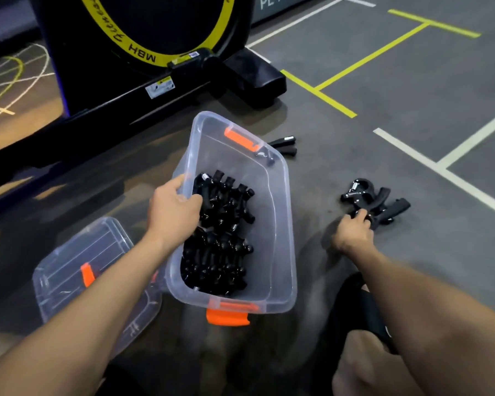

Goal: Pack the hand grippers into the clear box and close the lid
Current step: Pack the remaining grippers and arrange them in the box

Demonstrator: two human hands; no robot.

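Head view puts the clear box [280, 224] at the centre of the frame, tipped up on its left side, with a dense heap of black hand grippers [220, 232] lying along its left wall. Your left hand [173, 208] curls over that left rim, thumb inside, and holds the box tilted. Just right of centre, your right hand [352, 231] closes its fingers on the near end of a small loose pile of grippers [375, 200] on the grey floor [412, 110]. One more gripper [285, 145] lies on the floor just beyond the box's far right corner. These grippers look hard, springy and awkwardly shaped, so they will likely tangle and snag; take them by a handle, not the coil. The loaded box is probably heavy on one side, so hold it by the rim or near the orange latches [235, 137]. The lid [77, 278] lies at lower left, touching the box, still to be fitted. An exercise machine [143, 52] fills the upper left.
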